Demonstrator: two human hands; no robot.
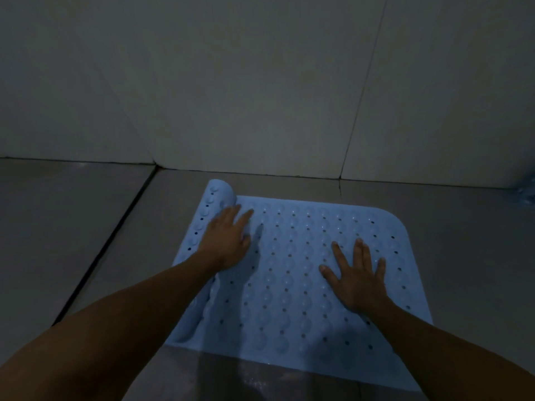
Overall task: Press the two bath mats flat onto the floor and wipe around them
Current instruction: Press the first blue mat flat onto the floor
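Our left hand presses with straight fingers on the curled-up left edge of the pale blue bath mat; our right hand lies spread flat on it. The perforated, bumpy mat sits on grey floor tiles near the wall. Dim light blurs detail.

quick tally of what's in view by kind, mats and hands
mats: 1, a blue mat with its left edge curled up
hands: 2, left hand at the curl, right hand flat on the mat
total: 3
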